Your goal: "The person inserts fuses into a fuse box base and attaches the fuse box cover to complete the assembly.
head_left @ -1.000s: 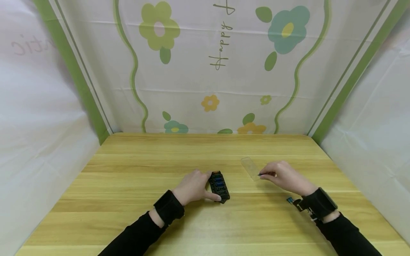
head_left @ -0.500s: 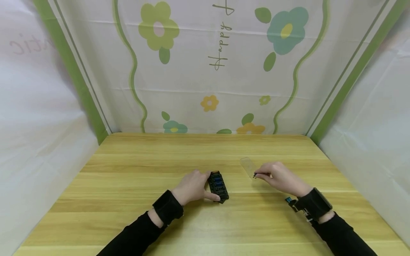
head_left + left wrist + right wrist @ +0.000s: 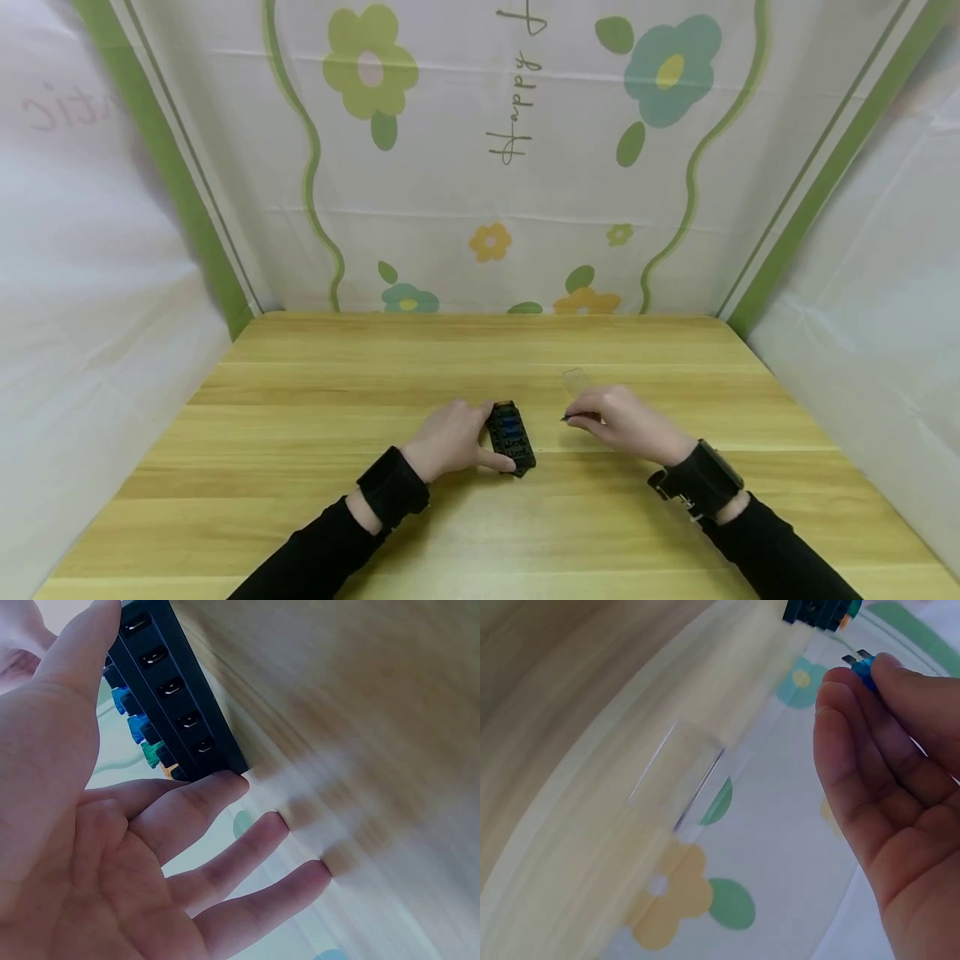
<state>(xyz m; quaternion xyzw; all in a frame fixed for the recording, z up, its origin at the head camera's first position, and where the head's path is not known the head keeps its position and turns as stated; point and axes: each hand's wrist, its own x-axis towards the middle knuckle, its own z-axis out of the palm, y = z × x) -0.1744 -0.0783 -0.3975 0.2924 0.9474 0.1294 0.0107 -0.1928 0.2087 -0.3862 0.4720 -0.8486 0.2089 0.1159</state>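
Observation:
A black fuse box (image 3: 512,437) lies on the table, its fuses facing up. My left hand (image 3: 448,439) grips it by its two ends, between thumb and fingers. In the left wrist view, metal terminals line the fuse box's side (image 3: 171,688), and blue, green and orange blade fuses (image 3: 136,726) stand along its top. My right hand (image 3: 626,423) pinches a blue blade fuse (image 3: 863,673) between thumb and index finger, its two metal prongs sticking out. That hand hovers to the right of the box, apart from it.
A clear plastic cover (image 3: 676,776) lies on the wooden table (image 3: 375,367) beyond my right hand, which hides part of it in the head view. White flowered cloth (image 3: 450,167) hangs behind the table and on both sides.
My right hand has moved left toward the fuse box with the blue blade fuse, passing in front of the clear cover. The left hand keeps its grip on the box in place.

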